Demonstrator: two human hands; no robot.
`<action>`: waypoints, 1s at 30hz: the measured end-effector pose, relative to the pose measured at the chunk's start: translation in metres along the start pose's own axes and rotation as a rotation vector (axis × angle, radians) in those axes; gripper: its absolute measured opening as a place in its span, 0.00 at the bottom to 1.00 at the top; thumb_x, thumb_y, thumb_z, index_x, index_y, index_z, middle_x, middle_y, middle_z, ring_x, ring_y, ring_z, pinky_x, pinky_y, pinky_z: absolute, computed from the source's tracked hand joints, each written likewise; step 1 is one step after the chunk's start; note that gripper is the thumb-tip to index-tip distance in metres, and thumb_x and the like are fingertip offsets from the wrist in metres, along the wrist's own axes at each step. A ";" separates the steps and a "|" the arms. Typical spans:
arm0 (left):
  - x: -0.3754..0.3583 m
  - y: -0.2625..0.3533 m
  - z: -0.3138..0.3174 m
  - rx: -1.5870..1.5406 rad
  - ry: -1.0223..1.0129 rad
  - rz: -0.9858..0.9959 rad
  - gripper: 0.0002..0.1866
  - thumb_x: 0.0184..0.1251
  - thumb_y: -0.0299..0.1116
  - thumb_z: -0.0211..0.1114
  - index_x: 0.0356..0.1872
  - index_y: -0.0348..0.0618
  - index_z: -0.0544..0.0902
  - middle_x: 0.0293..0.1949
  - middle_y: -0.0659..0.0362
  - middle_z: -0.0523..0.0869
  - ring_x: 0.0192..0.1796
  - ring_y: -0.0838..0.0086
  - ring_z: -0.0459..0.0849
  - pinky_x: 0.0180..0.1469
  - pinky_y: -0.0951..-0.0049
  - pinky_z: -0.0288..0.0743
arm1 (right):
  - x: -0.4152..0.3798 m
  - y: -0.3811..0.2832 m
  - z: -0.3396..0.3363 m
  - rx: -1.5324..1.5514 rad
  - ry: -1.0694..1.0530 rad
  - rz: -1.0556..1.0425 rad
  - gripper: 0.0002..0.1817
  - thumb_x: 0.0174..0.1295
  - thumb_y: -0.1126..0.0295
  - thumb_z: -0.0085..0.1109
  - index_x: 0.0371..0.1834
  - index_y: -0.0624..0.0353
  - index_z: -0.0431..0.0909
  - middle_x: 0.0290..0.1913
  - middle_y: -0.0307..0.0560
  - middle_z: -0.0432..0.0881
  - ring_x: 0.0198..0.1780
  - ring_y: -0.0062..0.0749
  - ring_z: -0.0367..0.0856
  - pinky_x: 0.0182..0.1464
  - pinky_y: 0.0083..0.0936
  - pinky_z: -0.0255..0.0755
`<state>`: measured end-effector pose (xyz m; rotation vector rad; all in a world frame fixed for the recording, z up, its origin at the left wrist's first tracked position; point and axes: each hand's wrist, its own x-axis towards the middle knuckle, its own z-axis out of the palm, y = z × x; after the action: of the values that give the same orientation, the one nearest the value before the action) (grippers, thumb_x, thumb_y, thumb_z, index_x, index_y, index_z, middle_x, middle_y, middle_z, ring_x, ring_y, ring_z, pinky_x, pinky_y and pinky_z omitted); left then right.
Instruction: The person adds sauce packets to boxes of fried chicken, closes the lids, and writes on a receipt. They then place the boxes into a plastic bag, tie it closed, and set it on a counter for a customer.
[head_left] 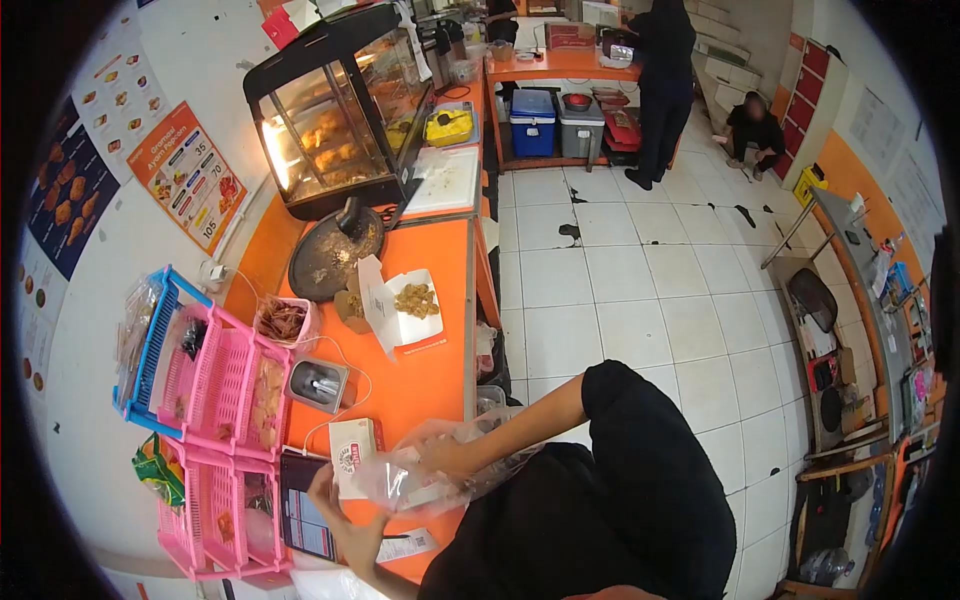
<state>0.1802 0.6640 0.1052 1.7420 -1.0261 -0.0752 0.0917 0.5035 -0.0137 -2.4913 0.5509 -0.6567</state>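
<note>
I see my right hand (440, 458) with fingers pinched on a clear plastic bag (420, 470) above the orange desk (440, 260), just right of the small white box (352, 452); my left hand (345, 520) grips its lower edge. Holding the mouth wide would help. Pink baskets (225, 400) crowd the box's left, a phone (305, 515) below it

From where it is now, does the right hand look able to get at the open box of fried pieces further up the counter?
Probably not freely: the right hand is occupied with a clear plastic bag. The open box sits further along the orange counter, with bare counter between.
</note>
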 end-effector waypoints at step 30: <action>-0.082 -0.131 0.066 -0.382 -0.254 -1.086 0.24 0.67 0.46 0.43 0.48 0.32 0.66 0.34 0.52 0.77 0.33 0.68 0.82 0.30 0.73 0.78 | 0.015 0.025 0.011 0.474 -0.414 -0.174 0.37 0.47 0.51 0.58 0.57 0.61 0.59 0.52 0.50 0.70 0.46 0.37 0.74 0.44 0.31 0.70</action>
<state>0.1735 0.6776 -0.0619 1.7561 -0.0996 -1.1168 0.1033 0.4804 -0.0314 -2.1430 0.0152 -0.2725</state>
